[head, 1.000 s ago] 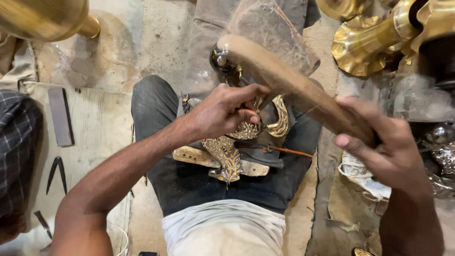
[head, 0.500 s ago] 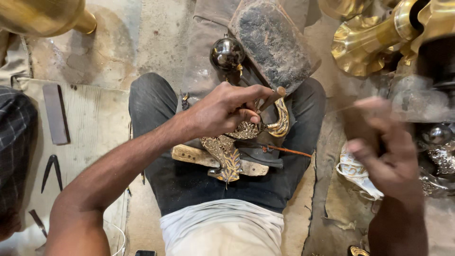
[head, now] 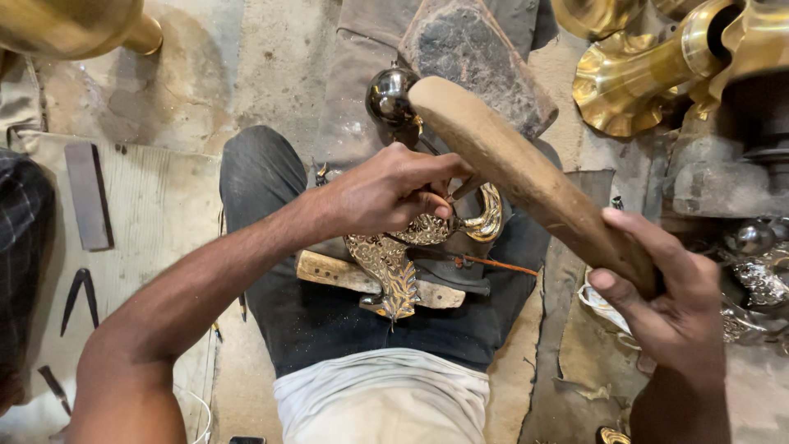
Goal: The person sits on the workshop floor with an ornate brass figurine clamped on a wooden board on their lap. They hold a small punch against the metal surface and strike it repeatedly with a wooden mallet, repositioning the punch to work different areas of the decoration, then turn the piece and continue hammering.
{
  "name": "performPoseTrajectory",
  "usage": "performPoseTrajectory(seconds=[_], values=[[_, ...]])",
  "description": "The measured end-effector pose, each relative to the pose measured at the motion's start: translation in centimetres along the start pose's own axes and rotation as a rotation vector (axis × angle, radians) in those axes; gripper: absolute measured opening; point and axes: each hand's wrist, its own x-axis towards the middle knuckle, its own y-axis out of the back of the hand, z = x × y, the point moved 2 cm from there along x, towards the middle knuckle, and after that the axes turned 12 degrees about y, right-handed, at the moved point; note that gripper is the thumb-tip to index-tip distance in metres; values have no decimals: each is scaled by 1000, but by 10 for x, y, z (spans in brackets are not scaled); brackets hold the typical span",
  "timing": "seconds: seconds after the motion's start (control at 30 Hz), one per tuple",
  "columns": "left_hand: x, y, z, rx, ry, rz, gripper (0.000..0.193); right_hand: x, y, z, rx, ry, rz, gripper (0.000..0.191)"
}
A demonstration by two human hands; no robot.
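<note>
Bare concrete floor (head: 271,57), dusty and stained, is seen from above, with the person seated on it and the work carried on the lap.

Left hand (head: 386,193): fingers (head: 440,177) are closed in a pinch around a thin metal punch (head: 462,189), its tip set against an ornate brass piece (head: 394,259). The same hand bears down on that piece, which is embossed, curved at its upper end, and lies across a wooden block (head: 341,273) on the dark trousers (head: 329,321).

Right hand (head: 666,300): fingers are wrapped tightly around the lower end of a wooden mallet (head: 526,177). The mallet is raised at a slant, and its rounded head is held above and just beyond the punch; contact cannot be confirmed from this view.

Judgement: a chasing or stamping stroke appears to be in hand, with the punch placed and the mallet poised. A square blow on the punch's top would be called for, with the punch kept upright and the brass piece held against slipping.

Surroundings noted: a polished metal ball (head: 390,94) stands beyond the left hand, beside a rough dark stone (head: 477,57). Large brass vessels (head: 649,74) are seen upper right, another brass body (head: 74,25) upper left. A flat file (head: 86,193) and small pincers (head: 78,296) lie on pale sheeting (head: 156,222) to the left.
</note>
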Motion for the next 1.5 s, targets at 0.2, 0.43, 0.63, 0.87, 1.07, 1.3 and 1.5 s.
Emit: performPoseTrajectory(seconds=[0.2, 0.43, 0.63, 0.87, 1.07, 1.3, 1.5], values=[[2, 3, -1, -26, -6, -46, 44, -13, 2, 6, -32, -110, 18, 67], [5, 7, 3, 2, -25, -80, 44, -21, 1, 8, -45, 3, -50, 58], [6, 9, 0, -2, -19, -121, 49, -18, -2, 2, 84, 112, 11, 55], [6, 9, -6, -54, -33, -142, 56, -27, -2, 5, -34, -97, -37, 65], [5, 7, 1, -58, -62, -62, 48, -30, -3, 3, -43, 63, -17, 61], [1, 1, 5, -17, 119, -90, 46, -47, -21, 23, 54, -16, 160, 65], [1, 0, 0, -89, 22, -110, 52, -47, -22, 33, 7, 38, 161, 63]])
